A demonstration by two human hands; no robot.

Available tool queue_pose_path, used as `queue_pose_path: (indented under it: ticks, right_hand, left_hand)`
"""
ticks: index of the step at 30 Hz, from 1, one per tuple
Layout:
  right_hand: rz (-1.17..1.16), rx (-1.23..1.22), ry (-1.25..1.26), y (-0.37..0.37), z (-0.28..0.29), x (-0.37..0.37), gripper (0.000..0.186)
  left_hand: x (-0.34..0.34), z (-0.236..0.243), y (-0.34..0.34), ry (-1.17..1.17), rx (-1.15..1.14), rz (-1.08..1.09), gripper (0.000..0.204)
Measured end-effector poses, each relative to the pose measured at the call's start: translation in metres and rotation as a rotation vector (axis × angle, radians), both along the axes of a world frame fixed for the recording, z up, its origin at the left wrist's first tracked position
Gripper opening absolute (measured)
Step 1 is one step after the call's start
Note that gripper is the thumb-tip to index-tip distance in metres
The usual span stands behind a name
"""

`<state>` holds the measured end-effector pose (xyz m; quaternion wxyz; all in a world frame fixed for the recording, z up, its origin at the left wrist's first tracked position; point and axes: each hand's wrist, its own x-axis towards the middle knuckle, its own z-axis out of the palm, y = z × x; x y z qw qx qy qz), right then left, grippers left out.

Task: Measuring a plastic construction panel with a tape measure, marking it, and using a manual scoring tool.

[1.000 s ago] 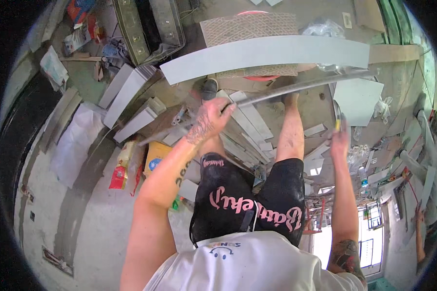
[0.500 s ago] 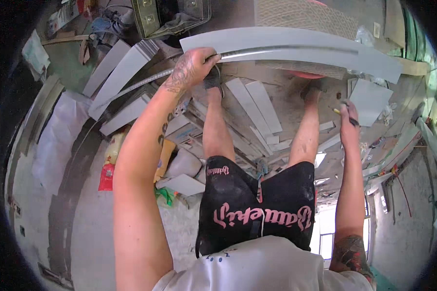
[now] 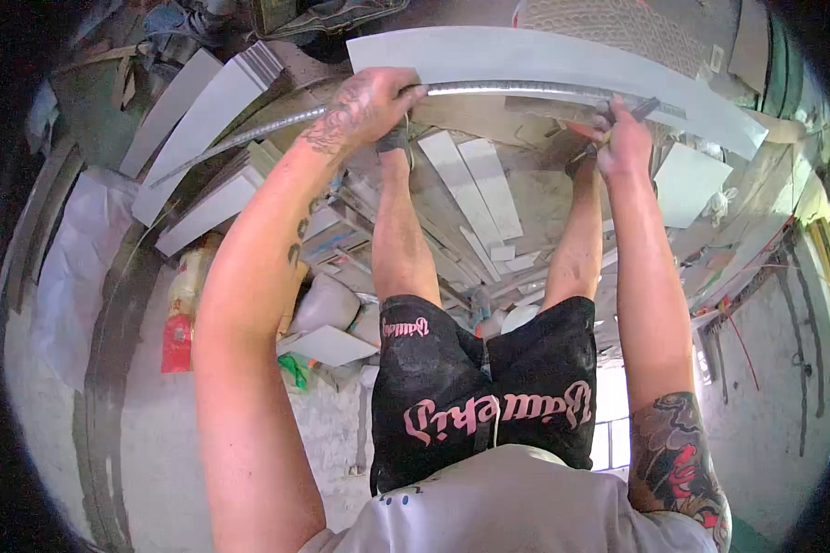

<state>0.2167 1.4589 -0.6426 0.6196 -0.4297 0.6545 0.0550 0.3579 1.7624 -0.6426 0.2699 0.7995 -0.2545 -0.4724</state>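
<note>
R hand (image 3: 627, 143) just up to board (image 3: 452, 55), fingers closed on tool (image 3: 648, 108), so it's now w/ ruler (image 3: 516, 88) nr board's edge; L hand (image 3: 375, 101) fingers pinch ruler.

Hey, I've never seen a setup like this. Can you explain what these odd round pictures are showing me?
There's no machine here, just someone working bare-handed. Every picture comes from a wide fisheye camera worn on the head, looking down, so straight edges look bent. The left hand grips a long metal ruler, which runs along the near side of a long pale board. The right hand, over toward the ruler's right end, holds a slim dark tool, too small to identify. Farther down, pale strips lie on the floor.
</note>
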Motion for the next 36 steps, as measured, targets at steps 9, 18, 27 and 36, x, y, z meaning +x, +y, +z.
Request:
queue_pose_path:
  ticks: [9,18,27,36]
  right_hand:
    - [-0.032,-0.027,0.038,-0.027,-0.006,-0.008,0.012]
    - [-0.051,-0.044,0.045,-0.034,-0.01,-0.014,0.01]
    - [-0.033,-0.011,0.027,-0.045,-0.019,-0.025,0.014]
    - [-0.024,-0.046,0.056,-0.05,-0.022,-0.022,0.011]
  left_hand:
    - [0.016,0.0,0.055,-0.045,0.038,0.087,0.025]
    - [0.02,-0.013,0.073,-0.079,0.121,0.059,0.025]
    - [0.012,-0.021,0.074,-0.033,0.079,0.079,0.025]
    - [0.012,-0.025,0.074,-0.092,0.102,0.029,0.024]
